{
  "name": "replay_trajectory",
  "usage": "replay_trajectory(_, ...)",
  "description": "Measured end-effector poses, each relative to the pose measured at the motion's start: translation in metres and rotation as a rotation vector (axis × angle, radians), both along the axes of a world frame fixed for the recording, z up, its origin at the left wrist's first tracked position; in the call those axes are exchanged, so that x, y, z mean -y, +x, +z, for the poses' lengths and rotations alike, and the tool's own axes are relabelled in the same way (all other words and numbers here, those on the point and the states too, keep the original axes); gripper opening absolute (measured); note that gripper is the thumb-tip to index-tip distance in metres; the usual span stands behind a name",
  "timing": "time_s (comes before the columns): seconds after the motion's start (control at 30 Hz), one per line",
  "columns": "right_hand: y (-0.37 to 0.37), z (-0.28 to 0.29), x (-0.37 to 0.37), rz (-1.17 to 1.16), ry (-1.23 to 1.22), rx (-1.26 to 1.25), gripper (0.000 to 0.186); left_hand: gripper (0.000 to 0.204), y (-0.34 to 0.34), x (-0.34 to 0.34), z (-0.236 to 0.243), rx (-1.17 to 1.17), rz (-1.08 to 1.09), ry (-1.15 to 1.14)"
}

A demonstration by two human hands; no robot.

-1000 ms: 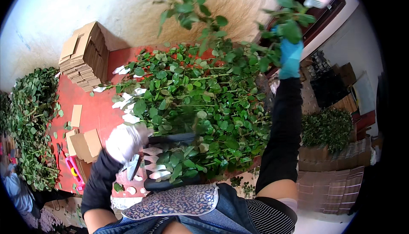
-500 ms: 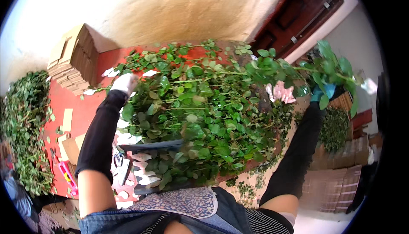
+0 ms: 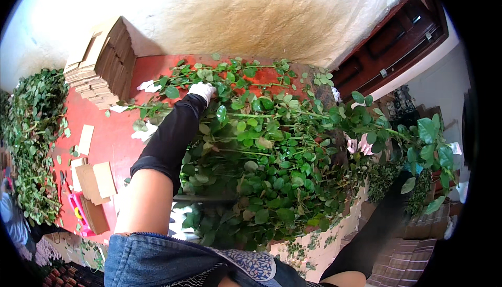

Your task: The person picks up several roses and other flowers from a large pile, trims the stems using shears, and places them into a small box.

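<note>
My left hand (image 3: pixel 203 91), in a white glove, is over the far left of the leafy pile. Its fingers look curled among the leaves, and what they hold is hidden. On the far right, my right hand (image 3: pixel 412 169), in a teal glove, is mostly covered by foliage. It appears closed around a long leafy stem (image 3: pixel 389 129) that reaches out past the table's right end. Between my arms lies a broad heap of cut leafy stems (image 3: pixel 272 167), rose-like, laid mostly crosswise. Pale pink petals or paper (image 3: pixel 361 145) show at the heap's right edge.
A stack of folded cardboard (image 3: pixel 104 67) stands at the back left of the red table (image 3: pixel 125 140). Cardboard pieces (image 3: pixel 97 180), a pink tool (image 3: pixel 78 211) and dark-bladed cutters (image 3: pixel 64 182) lie nearer. More greenery (image 3: pixel 36 151) is at far left. Boxes (image 3: pixel 402 261) stand at right, below a dark door (image 3: pixel 387 36).
My left hand has moved right and slightly away over the heap. My right hand has dropped lower, and the leafy stem has shifted down with it. The whole view has turned somewhat.
</note>
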State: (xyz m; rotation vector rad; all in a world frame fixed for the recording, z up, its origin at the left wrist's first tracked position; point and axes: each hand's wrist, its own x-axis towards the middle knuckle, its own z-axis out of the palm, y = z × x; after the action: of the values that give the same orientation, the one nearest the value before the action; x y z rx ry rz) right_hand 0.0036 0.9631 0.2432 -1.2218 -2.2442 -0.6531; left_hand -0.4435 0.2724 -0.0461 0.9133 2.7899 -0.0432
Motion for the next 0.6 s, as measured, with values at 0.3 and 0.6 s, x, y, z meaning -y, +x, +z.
replay_trajectory(0.3, -0.020, -0.001, -0.002, 0.047, 0.038, -0.022, 0.040, 0.033, -0.017, 0.002, -0.015, 0.188, -0.057, -0.179)
replay_trajectory(0.6, -0.036, 0.003, 0.014, 0.168, 0.089, -0.059, 0.042, 0.015, 0.023, 0.030, 0.145, -0.021, -0.108, 0.011)
